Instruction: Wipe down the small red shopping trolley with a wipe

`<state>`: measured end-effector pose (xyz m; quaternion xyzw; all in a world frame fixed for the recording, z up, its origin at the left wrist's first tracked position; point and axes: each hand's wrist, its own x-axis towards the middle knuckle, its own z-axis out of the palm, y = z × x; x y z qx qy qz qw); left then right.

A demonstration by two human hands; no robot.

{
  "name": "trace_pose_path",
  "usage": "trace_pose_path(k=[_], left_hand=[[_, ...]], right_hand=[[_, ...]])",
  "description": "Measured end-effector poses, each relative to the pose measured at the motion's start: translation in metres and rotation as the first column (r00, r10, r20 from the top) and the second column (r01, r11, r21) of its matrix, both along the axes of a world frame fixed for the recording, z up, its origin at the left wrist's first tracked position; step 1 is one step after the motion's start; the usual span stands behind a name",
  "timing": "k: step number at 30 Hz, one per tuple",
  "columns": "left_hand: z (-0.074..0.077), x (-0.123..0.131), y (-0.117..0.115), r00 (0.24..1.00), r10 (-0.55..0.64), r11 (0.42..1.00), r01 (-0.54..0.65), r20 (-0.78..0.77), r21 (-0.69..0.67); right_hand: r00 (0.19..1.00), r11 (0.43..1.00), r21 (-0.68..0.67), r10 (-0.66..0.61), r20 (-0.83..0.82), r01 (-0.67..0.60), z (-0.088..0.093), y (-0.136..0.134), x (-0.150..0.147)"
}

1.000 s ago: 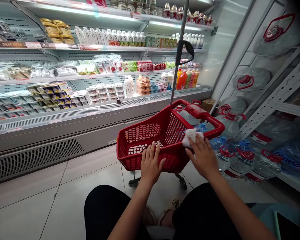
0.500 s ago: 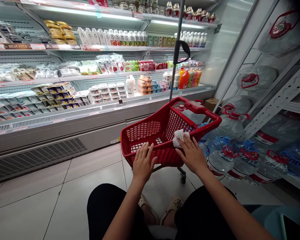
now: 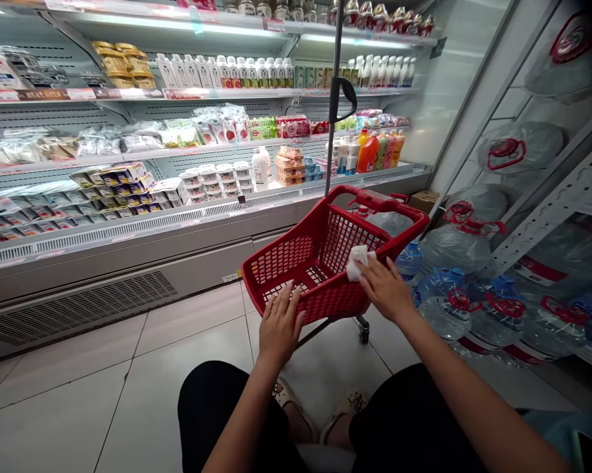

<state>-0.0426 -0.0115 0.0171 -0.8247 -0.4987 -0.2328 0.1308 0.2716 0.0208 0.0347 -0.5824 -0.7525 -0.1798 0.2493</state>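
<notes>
A red plastic shopping cart (image 3: 288, 263) stands in front of my knees, tilted slightly in view, its basket showing nothing inside. My left hand (image 3: 280, 325) rests on the near rim of the basket with its fingers spread and nothing in it. Further right, my right hand (image 3: 385, 289) presses a crumpled white cloth or tissue (image 3: 358, 263) against the same rim, close to the handle end. A dark pole with a black hook (image 3: 342, 98) rises behind the cart.
Behind the cart runs a refrigerated display (image 3: 202, 236) stocked with bottles, cups and packs. Large water bottles (image 3: 446, 315) crowd the floor and shelves at the right. A cart wheel (image 3: 363, 330) touches the tiled floor (image 3: 192, 368).
The cart has turned slightly, its handle end shifting left against the bottles. My right hand and the white cloth have moved slightly right along the rim. My left hand stays on the rim.
</notes>
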Motion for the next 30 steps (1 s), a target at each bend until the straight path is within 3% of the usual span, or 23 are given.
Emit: trace_pose_path(k=[2,4,11,14,20,24,27,30], left_hand=[[-0.003,-0.008,-0.001,1.0,0.024,1.0,-0.024,0.005,0.002],[-0.006,-0.008,-0.002,0.999,0.049,0.999,-0.049,0.016,0.004],[-0.007,0.01,-0.011,0.996,0.083,0.997,-0.083,0.02,-0.003],[-0.007,0.006,-0.016,0.999,0.055,0.999,-0.055,0.004,0.004],[-0.01,0.007,-0.029,1.0,-0.006,0.999,0.006,-0.01,0.048],[-0.014,0.021,-0.038,0.999,-0.047,0.998,0.047,-0.003,0.046],[-0.013,0.021,-0.04,0.992,-0.121,0.992,0.122,-0.037,0.03],[-0.007,0.005,-0.032,0.975,-0.2,0.979,0.203,-0.099,0.017]], right_hand=[[0.999,0.999,0.014,-0.032,-0.017,0.032,0.003,0.01,0.012],[0.999,0.999,0.014,-0.03,-0.04,0.03,0.0,0.013,0.003],[0.979,0.976,-0.081,0.197,-0.047,-0.2,-0.033,-0.019,-0.085],[0.975,0.968,-0.11,0.222,-0.032,-0.224,-0.034,-0.019,-0.075],[0.995,0.99,-0.122,0.056,-0.085,-0.066,-0.019,0.01,-0.013],[0.989,0.992,-0.116,0.034,-0.146,-0.051,-0.024,0.002,-0.026],[0.981,0.981,-0.115,0.139,-0.135,-0.155,-0.035,-0.019,-0.049],[0.97,0.962,-0.14,0.22,-0.102,-0.233,-0.04,-0.031,-0.053]])
